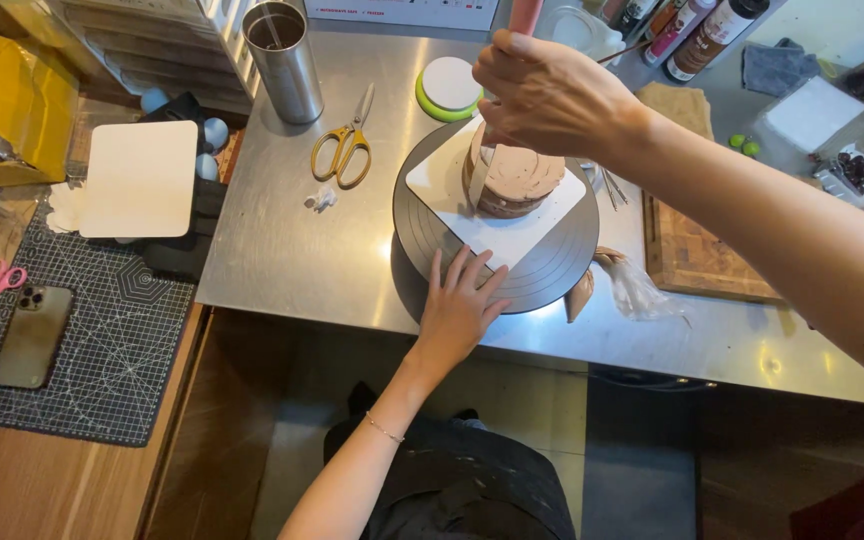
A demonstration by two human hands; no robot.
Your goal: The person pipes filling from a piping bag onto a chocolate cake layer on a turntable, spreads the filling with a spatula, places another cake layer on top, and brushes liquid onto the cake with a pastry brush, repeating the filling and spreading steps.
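A small round cake (517,175) covered in brownish-pink cream stands on a white square board (437,190), which sits on a grey turntable (552,272) on the steel table. My right hand (542,95) is above the cake, shut on a pink-handled spatula (525,14) whose blade (479,172) stands upright against the cake's left side. My left hand (457,305) lies flat on the turntable's near edge, fingers spread, the tips touching the white board's corner.
Yellow scissors (344,148), a steel cup (282,60) and a green-rimmed round lid (449,88) lie behind the turntable. A piping bag (617,285) and wooden board (697,250) are to the right. At left are a cutting mat (102,360), phone (32,335) and a white square board (142,178).
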